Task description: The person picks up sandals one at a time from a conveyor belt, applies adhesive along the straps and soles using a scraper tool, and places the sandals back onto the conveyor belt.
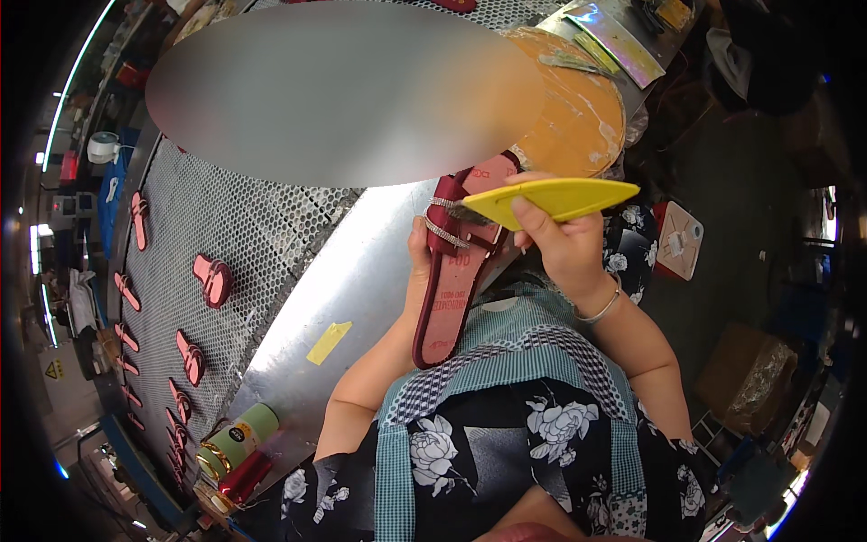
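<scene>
My left hand [418,262] grips a dark red flat sandal [452,289] by its edge, holding it sole-inward in front of my chest. The sandal has a sparkly silver strap across its upper part. My right hand [564,239] holds a yellow leaf-shaped insole piece [551,197] between thumb and fingers, right beside the sandal's strap end. A silver bracelet circles my right wrist.
A perforated metal conveyor [262,226] on the left carries several more red sandals [213,278]. A smooth steel bench [352,280] bears a yellow tape strip [328,342]. A green cylinder container [239,438] stands near its lower edge. A round orange-brown board [578,117] lies beyond my hands.
</scene>
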A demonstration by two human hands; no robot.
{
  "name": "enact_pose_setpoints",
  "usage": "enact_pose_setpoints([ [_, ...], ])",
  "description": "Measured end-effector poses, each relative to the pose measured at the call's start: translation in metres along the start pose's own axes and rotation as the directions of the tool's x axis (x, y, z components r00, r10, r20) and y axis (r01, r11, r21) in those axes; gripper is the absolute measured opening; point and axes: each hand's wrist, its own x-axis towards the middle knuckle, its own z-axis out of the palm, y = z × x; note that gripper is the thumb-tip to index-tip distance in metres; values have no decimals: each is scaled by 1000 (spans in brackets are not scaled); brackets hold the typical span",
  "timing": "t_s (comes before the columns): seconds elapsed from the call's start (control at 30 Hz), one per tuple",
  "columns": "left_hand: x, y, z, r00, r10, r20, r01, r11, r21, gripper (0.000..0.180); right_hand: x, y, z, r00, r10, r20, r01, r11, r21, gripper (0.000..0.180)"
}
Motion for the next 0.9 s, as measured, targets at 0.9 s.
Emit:
enact_pose_setpoints([
  [0.9,19,60,-49,935,354,26,-323,817,477,65,36,-2,-47,973,-51,-227,6,981,-195,21],
])
